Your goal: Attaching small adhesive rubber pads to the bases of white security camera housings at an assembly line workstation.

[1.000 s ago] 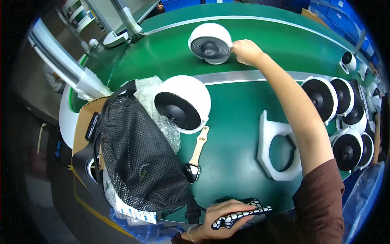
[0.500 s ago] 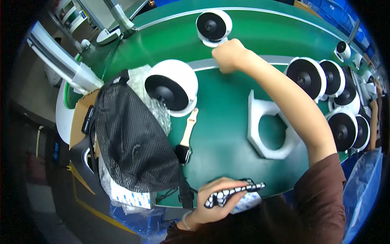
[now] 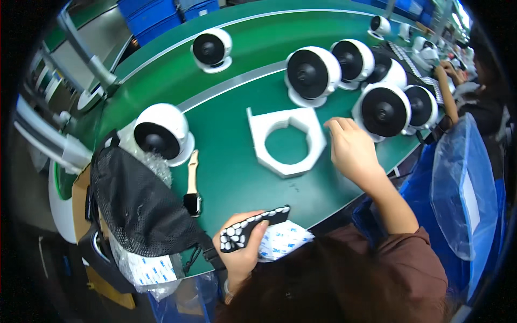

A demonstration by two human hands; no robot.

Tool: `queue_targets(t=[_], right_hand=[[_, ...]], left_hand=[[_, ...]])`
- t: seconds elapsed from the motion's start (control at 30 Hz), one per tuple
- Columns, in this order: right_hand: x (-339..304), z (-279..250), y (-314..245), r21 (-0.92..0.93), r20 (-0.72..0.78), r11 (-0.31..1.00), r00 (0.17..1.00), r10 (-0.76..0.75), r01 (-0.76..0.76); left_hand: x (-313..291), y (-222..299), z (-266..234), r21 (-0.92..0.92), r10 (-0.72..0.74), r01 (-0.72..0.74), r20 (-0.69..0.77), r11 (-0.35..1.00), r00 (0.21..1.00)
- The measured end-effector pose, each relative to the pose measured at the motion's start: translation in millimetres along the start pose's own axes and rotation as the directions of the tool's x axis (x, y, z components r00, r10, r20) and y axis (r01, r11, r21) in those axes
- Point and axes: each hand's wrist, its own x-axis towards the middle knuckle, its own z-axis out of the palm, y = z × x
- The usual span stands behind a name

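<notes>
My left hand is closed on a black sheet dotted with white rounded pads, held tilted at the table's near edge. White backing paper with blue print lies beside that hand, under the sheet. My right hand is over the table with its fingers curled together; whatever they may hold is hidden. Just left of it lies a white ring-shaped block with angled outer sides. To its right stand several round white cameras with black fronts, the nearest camera close to the hand.
One camera stands on the green conveyor belt, another camera on the table at left. A watch, a black mesh bag and bubble wrap lie there too. Blue bins stand at right; a co-worker's arm reaches in beyond.
My right hand has drawn back from the camera on the belt to beside the white ring-shaped block. My left hand keeps hold of the dotted sheet. The view has turned rightward.
</notes>
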Motion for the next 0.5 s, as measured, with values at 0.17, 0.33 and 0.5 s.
queue_targets(t=[0.17, 0.33, 0.5], right_hand=[[-39, -11, 29, 0.094, -0.071, 0.987, 0.988, 0.139, -0.133], [1, 23, 34, 0.331, 0.013, 0.935, 0.99, -0.138, 0.126], [39, 71, 47, 0.229, 0.277, 0.973, 0.956, -0.096, 0.031]], left_hand=[[-3, -3, -5, 0.018, 0.042, -0.042, 0.01, 0.999, 0.999], [5, 3, 5, 0.082, 0.141, -0.17, 0.276, 0.982, 0.951], [0, -5, 1, -0.003, 0.041, -0.041, 0.193, 0.999, 0.98]])
